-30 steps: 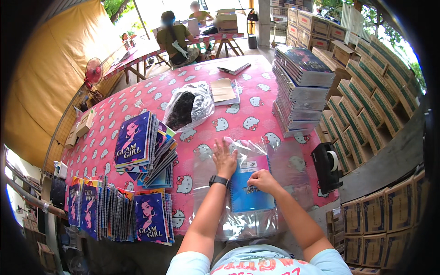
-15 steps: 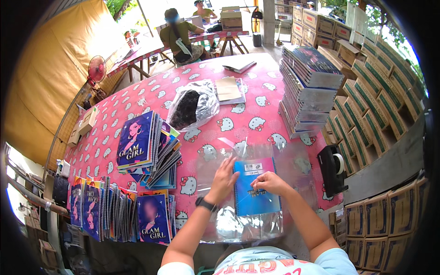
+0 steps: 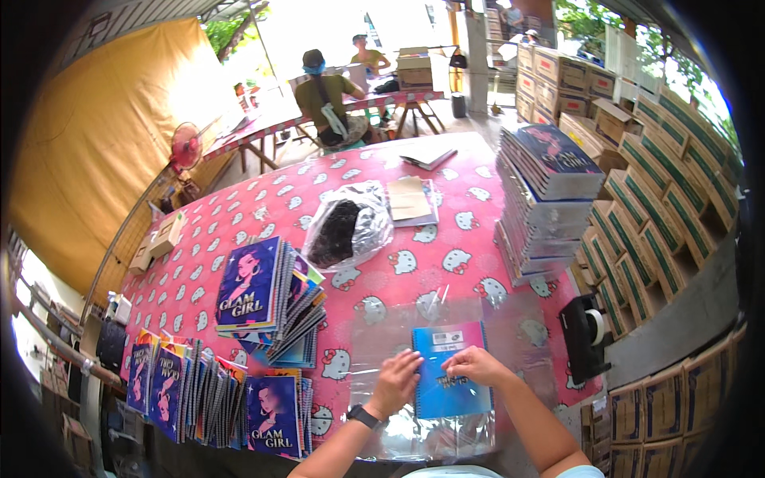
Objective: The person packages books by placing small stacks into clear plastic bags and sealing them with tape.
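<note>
In front of me a spiral notebook (image 3: 453, 400) with a blue and pink cover lies on clear plastic sheets (image 3: 374, 331). A white label with a barcode is near its far edge. My left hand (image 3: 395, 384), wearing a dark wristwatch (image 3: 363, 416), rests at the spiral edge, fingers stretched out and fingertips on the cover. Over the middle of the cover, my right hand (image 3: 478, 368) has its thumb and fingers pinched together; what they hold, if anything, is too small to make out.
Notebook piles (image 3: 251, 283) and a row of upright notebooks (image 3: 211, 398) are at left. A tall notebook stack (image 3: 546, 207) and a black tape dispenser (image 3: 580, 338) stand at right. Beyond lies a plastic bag (image 3: 374, 219) with dark contents. Cartons (image 3: 669, 195) line the right; two people sit farther off.
The view has tilted up, so things sit lower in it. My left hand has slid toward me along the spiral edge. The right hand stays pinched over the cover.
</note>
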Available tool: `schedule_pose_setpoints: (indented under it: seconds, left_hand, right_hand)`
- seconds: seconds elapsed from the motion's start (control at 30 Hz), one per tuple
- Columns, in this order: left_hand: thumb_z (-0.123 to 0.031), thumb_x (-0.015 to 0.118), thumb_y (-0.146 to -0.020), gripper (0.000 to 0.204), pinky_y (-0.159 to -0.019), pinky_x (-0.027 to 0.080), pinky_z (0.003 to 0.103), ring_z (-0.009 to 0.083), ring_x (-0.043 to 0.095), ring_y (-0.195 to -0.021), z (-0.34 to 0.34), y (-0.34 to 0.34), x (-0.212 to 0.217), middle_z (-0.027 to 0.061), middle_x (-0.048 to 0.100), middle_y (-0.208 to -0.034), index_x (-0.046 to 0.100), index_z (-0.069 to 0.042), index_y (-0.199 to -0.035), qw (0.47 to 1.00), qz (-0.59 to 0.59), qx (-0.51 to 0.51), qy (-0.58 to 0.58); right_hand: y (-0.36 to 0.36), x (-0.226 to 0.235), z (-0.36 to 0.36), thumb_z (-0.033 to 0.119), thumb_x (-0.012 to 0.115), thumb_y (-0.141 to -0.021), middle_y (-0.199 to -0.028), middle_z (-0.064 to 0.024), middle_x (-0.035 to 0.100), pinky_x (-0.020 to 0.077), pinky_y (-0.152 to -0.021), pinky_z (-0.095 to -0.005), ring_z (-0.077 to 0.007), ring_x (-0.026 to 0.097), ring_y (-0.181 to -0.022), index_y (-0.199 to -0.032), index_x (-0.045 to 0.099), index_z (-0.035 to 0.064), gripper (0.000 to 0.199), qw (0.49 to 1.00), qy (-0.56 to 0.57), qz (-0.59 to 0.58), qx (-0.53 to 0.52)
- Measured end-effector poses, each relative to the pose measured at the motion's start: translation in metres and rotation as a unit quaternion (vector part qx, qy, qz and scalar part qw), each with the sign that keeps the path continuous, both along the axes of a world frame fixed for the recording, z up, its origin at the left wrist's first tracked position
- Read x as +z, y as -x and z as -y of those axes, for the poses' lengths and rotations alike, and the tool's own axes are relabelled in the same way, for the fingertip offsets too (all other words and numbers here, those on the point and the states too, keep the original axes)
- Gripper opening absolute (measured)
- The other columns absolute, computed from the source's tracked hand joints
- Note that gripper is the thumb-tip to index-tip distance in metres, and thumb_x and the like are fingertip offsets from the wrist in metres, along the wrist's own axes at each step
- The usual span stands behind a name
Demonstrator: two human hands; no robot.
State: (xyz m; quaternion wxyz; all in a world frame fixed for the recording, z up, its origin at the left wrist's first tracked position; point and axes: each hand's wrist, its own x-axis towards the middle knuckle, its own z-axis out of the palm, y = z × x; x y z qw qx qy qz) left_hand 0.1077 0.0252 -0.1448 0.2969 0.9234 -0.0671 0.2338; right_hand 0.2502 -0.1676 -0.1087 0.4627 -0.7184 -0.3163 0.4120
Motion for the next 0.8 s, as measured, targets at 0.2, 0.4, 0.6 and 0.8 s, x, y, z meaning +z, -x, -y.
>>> schedule_pose_setpoints:
  seconds: [0.2, 0.4, 0.6, 0.8]
  left_hand:
    - [-0.021, 0.055, -0.087, 0.047, -0.103, 0.028, 0.048, 0.029, 0.031, -0.132, 0.012, 0.004, -0.009, 0.0109, 0.039, -0.139, 0.046, -0.008, -0.131, 0.995, -0.071, 0.039, -0.062]
    - [-0.022, 0.044, -0.091, 0.066, -0.11, 0.009, 0.053, 0.0309, 0.005, -0.141, 0.016, -0.002, -0.019, 0.0127, 0.005, -0.153, 0.011, -0.007, -0.146, 0.99, -0.134, 0.03, -0.024]
    - [-0.03, 0.04, -0.094, 0.061, -0.11, 0.002, 0.054, 0.0321, -0.003, -0.141, 0.014, -0.013, -0.029, 0.0087, 0.005, -0.154, 0.014, -0.012, -0.147, 0.982, -0.182, -0.031, 0.028]
    - [-0.041, 0.041, -0.094, 0.054, -0.103, 0.005, 0.067, 0.0363, -0.006, -0.14, 0.017, -0.015, -0.015, -0.0008, 0.012, -0.154, 0.027, -0.028, -0.144, 0.978, -0.197, -0.025, -0.065]
  right_hand:
    - [-0.004, 0.01, 0.002, 0.009, 0.064, -0.077, -0.11, -0.0113, 0.063, 0.0452, -0.086, -0.0316, -0.0199, 0.057, -0.099, -0.096, 0.068, 0.0046, 0.02, 0.972, 0.002, 0.183, 0.148]
    - [-0.002, 0.007, 0.016, 0.056, 0.076, -0.058, -0.15, -0.0117, 0.021, 0.0211, -0.102, -0.0617, -0.0311, 0.013, -0.139, -0.135, 0.043, 0.0134, 0.094, 0.843, 0.189, 0.497, 0.084]
    - [0.006, -0.011, 0.004, 0.077, 0.065, -0.05, -0.153, -0.0155, 0.006, 0.0084, -0.097, -0.0737, -0.0401, -0.009, -0.139, -0.142, 0.032, 0.0175, 0.114, 0.885, 0.171, 0.431, 0.054]
    - [0.015, -0.012, -0.009, 0.078, 0.064, -0.05, -0.152, -0.0185, -0.001, 0.0099, -0.095, -0.0753, -0.0444, -0.013, -0.137, -0.144, 0.027, 0.0196, 0.117, 0.874, 0.212, 0.436, 0.044]
